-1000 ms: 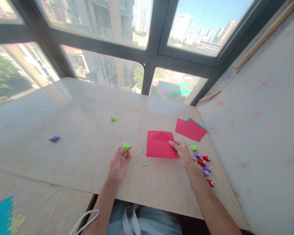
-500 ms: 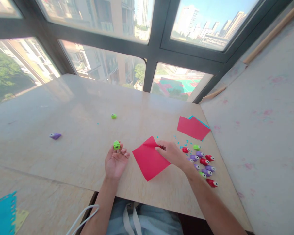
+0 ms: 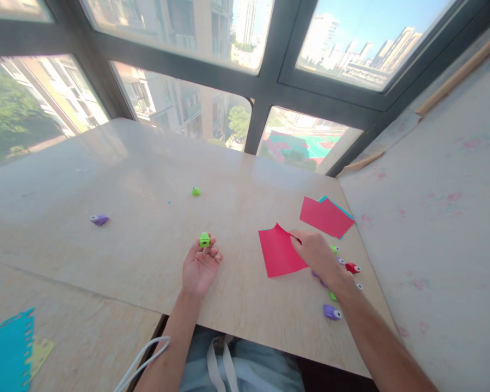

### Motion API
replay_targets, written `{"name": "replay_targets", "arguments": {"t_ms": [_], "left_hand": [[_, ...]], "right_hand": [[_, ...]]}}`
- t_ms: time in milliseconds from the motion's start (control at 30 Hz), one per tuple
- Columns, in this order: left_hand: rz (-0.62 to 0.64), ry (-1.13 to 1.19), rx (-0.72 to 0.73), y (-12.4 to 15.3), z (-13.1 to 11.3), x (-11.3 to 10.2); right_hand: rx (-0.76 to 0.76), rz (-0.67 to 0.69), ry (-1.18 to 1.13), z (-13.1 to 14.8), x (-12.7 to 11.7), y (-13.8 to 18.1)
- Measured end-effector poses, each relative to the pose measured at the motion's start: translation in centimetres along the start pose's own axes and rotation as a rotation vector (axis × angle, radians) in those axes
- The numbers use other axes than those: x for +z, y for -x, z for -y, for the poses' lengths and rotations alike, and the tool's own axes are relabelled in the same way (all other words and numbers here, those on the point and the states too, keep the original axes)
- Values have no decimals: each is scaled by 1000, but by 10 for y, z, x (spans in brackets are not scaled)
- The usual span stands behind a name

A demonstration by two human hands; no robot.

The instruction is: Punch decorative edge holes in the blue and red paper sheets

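My left hand [image 3: 200, 271] lies palm up above the table, thumb and fingertips closed on a small green paper punch [image 3: 204, 239]. To its right, my right hand [image 3: 316, 251] pinches the upper right edge of a red sheet of paper [image 3: 281, 255]. The sheet's top edge is bent, with one corner sticking up. Under and beside my right forearm are several small punches, among them a red punch [image 3: 353, 268] and a purple punch [image 3: 332, 312]. Hand and arm hide part of this group.
Red and blue paper pieces [image 3: 326, 218] lie near the right wall. Farther off are a green punch [image 3: 195, 191] and a purple punch [image 3: 99, 220]. Blue paper with a notched edge [image 3: 10, 348] and yellow paper [image 3: 42, 351] lie at lower left. A white cable [image 3: 141, 359] crosses by my left arm.
My right hand has carried the red sheet to the right, over toward the group of punches. A purple punch now sits apart at the near side. My left hand keeps the green punch; the view shifted slightly.
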State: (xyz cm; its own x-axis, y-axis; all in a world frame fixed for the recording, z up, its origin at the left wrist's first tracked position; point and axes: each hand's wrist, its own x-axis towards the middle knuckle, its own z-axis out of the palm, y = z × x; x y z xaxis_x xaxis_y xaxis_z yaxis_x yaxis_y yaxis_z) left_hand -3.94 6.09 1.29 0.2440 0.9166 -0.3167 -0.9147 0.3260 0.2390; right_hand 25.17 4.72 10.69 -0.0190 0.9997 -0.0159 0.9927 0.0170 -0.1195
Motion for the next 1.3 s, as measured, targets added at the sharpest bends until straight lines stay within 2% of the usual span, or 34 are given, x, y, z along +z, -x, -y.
{"name": "replay_targets", "arguments": {"t_ms": [267,400,500,633,767,867,967,1100,1300], "left_hand": [[-24,-18,-13,0,1,-1],[-12,-35,-19,0,1,-1],[-1,-48,-21,0,1,-1],[-4,-47,-19,0,2,-2],[-3,-52,-18,-1,2,-1],[-5,-62,-16,-1,2,-1],[-18,-73,-15,0,2,0],[-33,-84,-21,0,2,1],[-8,-81,-34,-1,2,0]], "right_hand": [[143,-73,162,-57,-22,-5],[176,-144,159,-77,-33,-3],[202,-250,57,-79,-43,3],[192,-342,-238,-63,-51,8],[123,-253,-487,-36,-36,-3],[73,-151,-537,-20,-14,-24],[70,-148,-459,-14,6,-49],[94,-154,-272,-24,16,-66],[112,-166,-114,-70,3,-57]]}}
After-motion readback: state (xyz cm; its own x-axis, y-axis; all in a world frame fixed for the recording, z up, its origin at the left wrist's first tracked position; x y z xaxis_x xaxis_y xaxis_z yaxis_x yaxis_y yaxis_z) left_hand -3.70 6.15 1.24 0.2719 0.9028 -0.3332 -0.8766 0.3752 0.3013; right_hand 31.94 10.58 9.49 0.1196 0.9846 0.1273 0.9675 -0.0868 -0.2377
